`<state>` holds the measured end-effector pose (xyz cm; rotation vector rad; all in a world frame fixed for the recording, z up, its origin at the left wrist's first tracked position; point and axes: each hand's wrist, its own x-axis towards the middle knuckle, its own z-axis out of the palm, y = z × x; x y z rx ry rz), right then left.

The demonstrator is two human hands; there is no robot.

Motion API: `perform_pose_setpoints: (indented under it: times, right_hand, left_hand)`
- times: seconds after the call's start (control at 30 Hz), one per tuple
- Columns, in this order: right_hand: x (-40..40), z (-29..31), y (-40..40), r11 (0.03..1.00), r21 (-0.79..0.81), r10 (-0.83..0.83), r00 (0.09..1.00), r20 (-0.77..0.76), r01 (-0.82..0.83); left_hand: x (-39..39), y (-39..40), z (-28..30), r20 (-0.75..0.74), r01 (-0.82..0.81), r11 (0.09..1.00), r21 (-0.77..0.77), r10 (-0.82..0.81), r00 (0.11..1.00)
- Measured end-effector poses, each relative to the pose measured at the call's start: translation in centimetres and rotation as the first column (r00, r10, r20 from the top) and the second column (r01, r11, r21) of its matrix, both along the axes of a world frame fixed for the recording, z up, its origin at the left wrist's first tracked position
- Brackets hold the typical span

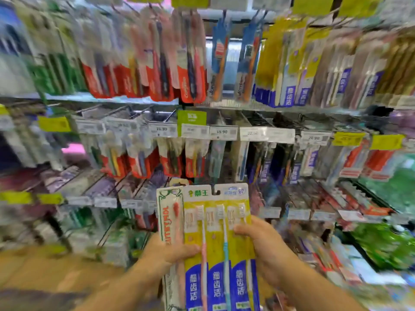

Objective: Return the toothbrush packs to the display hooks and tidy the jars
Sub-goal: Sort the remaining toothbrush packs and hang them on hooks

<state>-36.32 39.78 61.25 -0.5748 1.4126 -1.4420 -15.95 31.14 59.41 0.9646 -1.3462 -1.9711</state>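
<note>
- The place is a shop aisle, and the person stands in front of a tall display wall [224, 63] full of hanging toothbrush packs; most of the view is blurred.
- The left hand [170, 250] holds two packs together at their left edge, the thumb curled over the front of the yellow one.
- The right hand [260, 241] grips the right edge of the yellow three-brush pack [216, 243], with the fingers wrapped onto its front face.
- This yellow pack is upright, in front of the lower part of the display, and it has a blue band with white characters at the bottom (three brushes are seen: pink, teal and a pale one).
- Just behind it on the left side is a white single-brush pack [169, 212] with a green border and a red brush, touching the yellow pack and partly covered by it.
- Neither pack hangs on a hook; both are only in the hands.
- A row of price tags [222, 132] runs across the middle of the wall, some white and some yellow.
- Metal hooks [143, 113] stick out above the tags, and red packs [157, 81] hang in the upper row.
- At the lower left is a brown surface [45, 265], too blurred to tell what it is.
</note>
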Motion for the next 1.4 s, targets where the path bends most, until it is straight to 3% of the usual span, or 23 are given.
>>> perform_pose_setpoints:
  times: [0.1,0.47,0.87,1.13,1.4]
  right_hand:
    - [1.7,-1.7,0.2,0.995,0.092,0.032,0.998,-0.055,-0.027]
    - [7.8,-5.7,-1.0,0.944,0.305,0.107,0.99,0.087,-0.129]
    - [9.9,-8.0,-3.7,0.944,0.287,0.119,0.98,0.161,-0.162]
    - [4.2,-6.2,-0.6,0.966,0.257,-0.04,0.987,0.157,-0.001]
    - [-5.3,-4.2,7.0,0.939,0.255,-0.238,0.971,-0.002,0.23]
  left_hand:
    - [2.1,0.8,-1.1,0.113,-0.027,0.999,0.029,0.024,0.993]
    - [8.0,1.2,-4.4,0.324,-0.15,0.977,0.148,0.095,0.941]
    - [10.4,-1.2,-5.4,0.365,-0.246,0.955,0.166,0.172,0.915]
    - [3.3,-0.6,-3.8,0.381,-0.184,0.98,0.078,0.142,0.914]
    - [-8.6,4.5,-1.5,0.374,-0.035,0.998,0.056,0.012,0.927]
